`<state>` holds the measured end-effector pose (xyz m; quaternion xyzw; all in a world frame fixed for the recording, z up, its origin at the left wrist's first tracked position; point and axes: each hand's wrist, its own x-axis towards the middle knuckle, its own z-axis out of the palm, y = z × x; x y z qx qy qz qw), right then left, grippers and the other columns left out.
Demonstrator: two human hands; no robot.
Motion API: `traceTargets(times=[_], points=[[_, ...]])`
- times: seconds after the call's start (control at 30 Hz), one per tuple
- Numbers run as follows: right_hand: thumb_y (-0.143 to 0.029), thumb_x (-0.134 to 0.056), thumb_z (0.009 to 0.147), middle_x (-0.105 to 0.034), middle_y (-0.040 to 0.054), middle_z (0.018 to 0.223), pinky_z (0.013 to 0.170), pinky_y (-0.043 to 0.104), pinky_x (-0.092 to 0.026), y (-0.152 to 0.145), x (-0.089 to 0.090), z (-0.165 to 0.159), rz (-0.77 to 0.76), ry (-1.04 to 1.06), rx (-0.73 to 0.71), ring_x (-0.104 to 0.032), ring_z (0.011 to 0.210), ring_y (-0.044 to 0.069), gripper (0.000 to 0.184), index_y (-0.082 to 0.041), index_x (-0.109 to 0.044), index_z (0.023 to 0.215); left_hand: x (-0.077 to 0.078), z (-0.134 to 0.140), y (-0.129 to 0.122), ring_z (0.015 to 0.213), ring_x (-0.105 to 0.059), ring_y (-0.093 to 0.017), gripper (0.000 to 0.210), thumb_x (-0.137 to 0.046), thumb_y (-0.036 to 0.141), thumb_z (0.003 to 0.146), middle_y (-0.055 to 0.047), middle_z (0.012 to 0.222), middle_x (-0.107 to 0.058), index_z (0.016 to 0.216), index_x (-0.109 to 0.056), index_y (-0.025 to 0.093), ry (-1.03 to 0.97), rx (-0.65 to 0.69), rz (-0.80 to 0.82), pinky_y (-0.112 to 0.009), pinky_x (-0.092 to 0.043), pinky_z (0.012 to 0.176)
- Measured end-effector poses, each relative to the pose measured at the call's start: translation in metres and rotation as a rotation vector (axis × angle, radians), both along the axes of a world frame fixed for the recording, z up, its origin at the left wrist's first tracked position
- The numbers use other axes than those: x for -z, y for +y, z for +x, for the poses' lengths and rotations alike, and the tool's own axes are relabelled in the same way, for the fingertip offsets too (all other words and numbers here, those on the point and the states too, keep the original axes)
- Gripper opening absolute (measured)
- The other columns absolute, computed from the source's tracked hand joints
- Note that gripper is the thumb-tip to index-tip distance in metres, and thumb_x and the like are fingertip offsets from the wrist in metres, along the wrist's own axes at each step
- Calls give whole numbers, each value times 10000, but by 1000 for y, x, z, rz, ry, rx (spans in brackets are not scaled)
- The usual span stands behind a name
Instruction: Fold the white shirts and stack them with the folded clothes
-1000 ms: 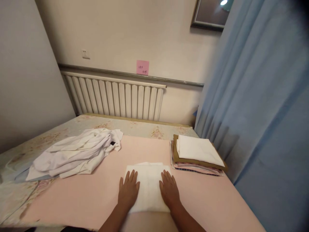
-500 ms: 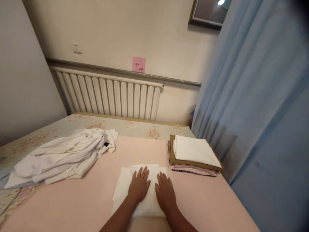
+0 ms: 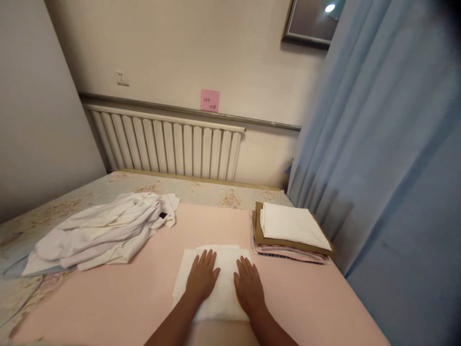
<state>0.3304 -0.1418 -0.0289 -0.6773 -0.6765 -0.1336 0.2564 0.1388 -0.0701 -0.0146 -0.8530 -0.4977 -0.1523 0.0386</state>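
A folded white cloth [image 3: 225,293] lies on a pink sheet [image 3: 144,298] near the front middle; whether it is a garment I cannot tell. My left hand [image 3: 202,276] rests palm down on its left half, fingers stretched out. On the right half lies my right hand [image 3: 249,283], also flat, with its fingers extended. Part of the cloth is hidden beneath both hands. A strip of bare cloth shows between them.
On the left is a crumpled heap of white clothes [image 3: 108,230]. A stack of folded fabrics stands at the right, topped by a white folded cloth [image 3: 291,221] over a brown one [image 3: 258,223]. A blue curtain [image 3: 378,144] hangs at right; a radiator [image 3: 173,144] is behind.
My left hand has slid a little left across the cloth, widening the gap between my hands. My right hand stays nearly in place. The view has shifted slightly.
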Motion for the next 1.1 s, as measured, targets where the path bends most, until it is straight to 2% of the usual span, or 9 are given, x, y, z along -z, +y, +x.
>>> traceTargets(times=[0.23,0.37,0.47,0.57,0.63,0.73,0.83,0.93,1.1], points=[[-279,-346,961,-519,101,1378,1111,434,-266,-3,1,-1,27,-5,-17,-432,1312,236,401,-166,-573,1272,1,-40,-17,1385,-319,-276,504,-322,408,937,-64,1472,-425,1391,-453,231,-19,-90,51,-512,-273,1102],[-282,-341,959,-519,91,1379,1106,431,-272,-2,4,2,5,-1,-17,-434,1311,235,406,-180,-573,1276,3,-52,-25,1385,-317,-280,511,-310,396,937,-50,1484,-405,1401,-438,225,-25,-159,36,-513,-274,1099],[-292,-380,939,-545,104,1350,1090,458,-290,2,-2,2,-58,-8,-21,-465,1284,261,395,-179,-597,1249,4,-54,-27,1379,-328,-286,514,-310,387,936,-60,1480,-410,1399,-443,206,-34,-169,44,-517,-282,1093],[-271,-398,931,-563,118,1329,1099,473,-278,8,-16,-10,-79,-3,-50,-456,1289,269,373,-168,-622,1210,6,-54,-27,1374,-336,-290,515,-315,388,935,-68,1475,-416,1396,-447,201,-48,-161,62,-521,-285,1089],[-260,-399,936,-546,109,1350,1114,456,-268,13,-27,-25,-59,0,-131,-430,1311,249,365,-169,-612,1219,6,-54,-27,1372,-340,-290,511,-319,383,934,-68,1472,-420,1394,-450,204,-55,-158,71,-522,-285,1089],[-291,-426,940,-524,85,1377,1119,417,-285,21,-37,-48,-68,-14,-325,-420,1318,217,371,-180,-572,1263,4,-54,-27,1370,-345,-286,506,-329,383,932,-60,1469,-426,1390,-455,211,-54,-162,69,-516,-280,1094],[-335,-454,941,-526,61,1378,1121,405,-289,28,-37,-61,-125,-5,-420,-419,1319,204,380,-204,-552,1285,2,-55,-28,1370,-344,-283,509,-328,388,931,-53,1472,-421,1392,-452,211,-40,-169,45,-518,-279,1094],[-364,-440,952,-510,53,1393,1134,427,-257,34,-33,-61,-164,13,-406,-390,1339,201,398,-221,-525,1314,0,-54,-28,1376,-331,-287,518,-315,392,934,-52,1479,-408,1398,-443,200,-26,-173,18,-527,-275,1093],[-421,-359,977,-410,57,1467,1157,438,-193,42,-30,-56,-215,42,-374,-290,1394,209,467,-203,-459,1377,0,-53,-27,1384,-315,-285,518,-318,383,934,-52,1485,-400,1404,-432,198,-24,-179,4,-531,-259,1099]])
